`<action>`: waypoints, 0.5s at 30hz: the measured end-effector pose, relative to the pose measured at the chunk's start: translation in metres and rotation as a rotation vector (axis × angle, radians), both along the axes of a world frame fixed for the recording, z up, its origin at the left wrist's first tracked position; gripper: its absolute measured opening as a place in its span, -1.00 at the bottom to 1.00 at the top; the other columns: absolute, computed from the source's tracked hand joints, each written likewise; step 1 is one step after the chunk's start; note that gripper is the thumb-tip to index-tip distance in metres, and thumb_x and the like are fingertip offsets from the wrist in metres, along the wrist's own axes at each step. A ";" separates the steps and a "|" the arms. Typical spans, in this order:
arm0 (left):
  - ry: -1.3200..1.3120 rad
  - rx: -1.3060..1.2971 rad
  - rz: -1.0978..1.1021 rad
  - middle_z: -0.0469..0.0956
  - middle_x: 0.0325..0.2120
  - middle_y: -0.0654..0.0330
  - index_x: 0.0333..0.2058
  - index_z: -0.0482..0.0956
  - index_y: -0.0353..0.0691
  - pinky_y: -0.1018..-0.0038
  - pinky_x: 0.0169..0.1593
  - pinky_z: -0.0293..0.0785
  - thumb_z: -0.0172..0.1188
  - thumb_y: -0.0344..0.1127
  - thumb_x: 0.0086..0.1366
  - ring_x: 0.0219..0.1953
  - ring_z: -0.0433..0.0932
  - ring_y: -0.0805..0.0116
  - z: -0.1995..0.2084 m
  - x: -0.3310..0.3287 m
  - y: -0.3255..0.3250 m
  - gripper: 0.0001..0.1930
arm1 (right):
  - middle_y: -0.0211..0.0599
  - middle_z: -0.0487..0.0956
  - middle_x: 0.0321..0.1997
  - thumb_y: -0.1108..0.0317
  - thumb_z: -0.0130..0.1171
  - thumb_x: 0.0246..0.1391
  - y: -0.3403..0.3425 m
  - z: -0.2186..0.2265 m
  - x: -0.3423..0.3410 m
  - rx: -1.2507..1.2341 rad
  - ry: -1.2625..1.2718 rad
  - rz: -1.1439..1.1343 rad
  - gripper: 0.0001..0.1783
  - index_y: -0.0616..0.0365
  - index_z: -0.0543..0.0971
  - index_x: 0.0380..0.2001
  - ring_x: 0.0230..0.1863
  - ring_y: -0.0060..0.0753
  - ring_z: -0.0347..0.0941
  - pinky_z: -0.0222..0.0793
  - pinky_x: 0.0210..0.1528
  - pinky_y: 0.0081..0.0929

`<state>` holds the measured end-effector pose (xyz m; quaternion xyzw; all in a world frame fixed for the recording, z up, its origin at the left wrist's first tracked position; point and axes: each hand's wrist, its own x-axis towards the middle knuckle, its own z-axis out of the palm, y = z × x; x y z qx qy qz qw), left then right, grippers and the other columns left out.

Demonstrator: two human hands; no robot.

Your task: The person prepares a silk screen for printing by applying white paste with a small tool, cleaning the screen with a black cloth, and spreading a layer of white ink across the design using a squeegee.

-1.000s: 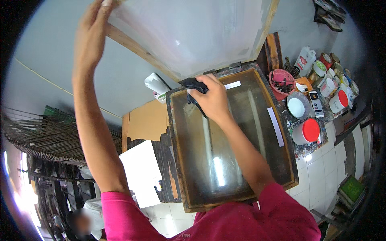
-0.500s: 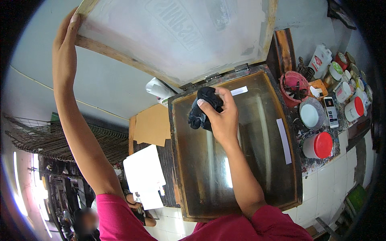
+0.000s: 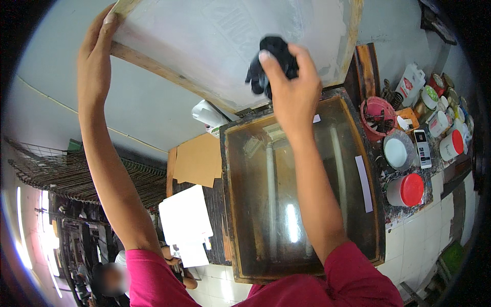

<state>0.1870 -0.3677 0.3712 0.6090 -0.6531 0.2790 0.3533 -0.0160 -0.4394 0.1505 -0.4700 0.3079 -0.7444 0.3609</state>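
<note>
My left hand [image 3: 98, 41] grips the upper left corner of a wood-framed printing screen [image 3: 176, 36]. The screen stands tilted up, hinged at the far edge of a glass-topped box [image 3: 286, 194], and faint reversed lettering shows in its mesh. In my right hand [image 3: 296, 94] is a bunched black cloth [image 3: 276, 48], held between thumb and fingers in front of the screen's lower part. Whether the cloth touches the mesh I cannot tell. Pale tubes [image 3: 271, 204] lie under the glass of the box.
A white paper strip [image 3: 363, 184] lies along the box's right side. To the right stand a pink bucket [image 3: 377, 120], a bowl [image 3: 395, 153], a phone [image 3: 422, 148] and a red-lidded tub [image 3: 410, 189]. White sheets [image 3: 185, 220] and brown cardboard [image 3: 197, 163] lie left, near another person [image 3: 110, 279].
My right hand has carried the black cloth up from over the glass to the screen. My left hand keeps its hold on the frame; the whole view has shifted slightly.
</note>
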 end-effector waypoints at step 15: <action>0.050 0.011 -0.109 0.53 0.07 0.07 0.19 0.47 -0.13 0.36 0.26 0.23 -0.02 0.04 0.44 0.16 0.42 0.26 -0.002 -0.005 0.009 -0.50 | -0.07 0.56 -0.26 0.42 0.25 0.04 -0.040 0.007 0.001 -0.158 0.167 -0.306 -0.78 0.16 0.60 -0.20 -0.19 -0.04 0.48 0.38 -0.09 -0.14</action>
